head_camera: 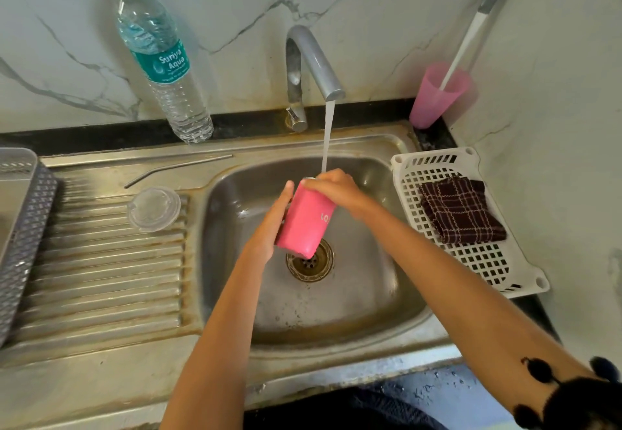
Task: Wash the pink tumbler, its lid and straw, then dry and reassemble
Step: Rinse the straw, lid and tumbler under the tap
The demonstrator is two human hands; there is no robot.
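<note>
I hold the pink tumbler (304, 221) tilted over the sink basin (370, 295), its mouth up under the running water from the tap (316, 62). My left hand (272, 227) grips its side. My right hand (336, 189) covers the rim, fingers at the mouth. The clear plastic lid (154, 208) lies flat on the ribbed drainboard. The metal straw (175, 168) lies behind it along the drainboard's back edge.
A water bottle (161, 62) stands behind the drainboard. A pale pink cup (437, 96) with a white stick stands at the back right. A white basket (471, 268) holds a dark checked cloth (461, 209). A grey basket (20, 227) sits at far left.
</note>
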